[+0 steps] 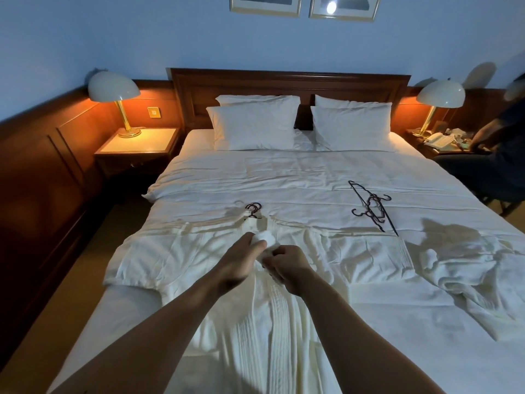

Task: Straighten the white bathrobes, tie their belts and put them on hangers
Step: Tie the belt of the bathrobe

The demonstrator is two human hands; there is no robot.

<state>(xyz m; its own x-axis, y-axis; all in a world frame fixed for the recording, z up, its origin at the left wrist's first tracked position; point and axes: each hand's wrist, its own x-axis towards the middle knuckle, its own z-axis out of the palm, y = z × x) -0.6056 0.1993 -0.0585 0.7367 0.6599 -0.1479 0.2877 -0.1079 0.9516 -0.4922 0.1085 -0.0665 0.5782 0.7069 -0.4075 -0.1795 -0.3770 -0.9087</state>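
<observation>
A white bathrobe [181, 265] lies spread flat on the bed, collar away from me, with a dark hanger [252, 210] in its neck. My left hand [241, 260] holds a loop of the white belt [265, 237] over the robe's chest. My right hand [289, 264] pinches the belt just beside it. A second white bathrobe [466, 265] lies crumpled on the bed's right side. Several dark hangers [372, 207] lie loose on the duvet behind it.
The bed [284, 177] has several white pillows [252, 126] at a wooden headboard. Nightstands with lit lamps [113, 89] stand on both sides. A person in dark clothes [488, 155] sits at the right edge, near a telephone [437, 140].
</observation>
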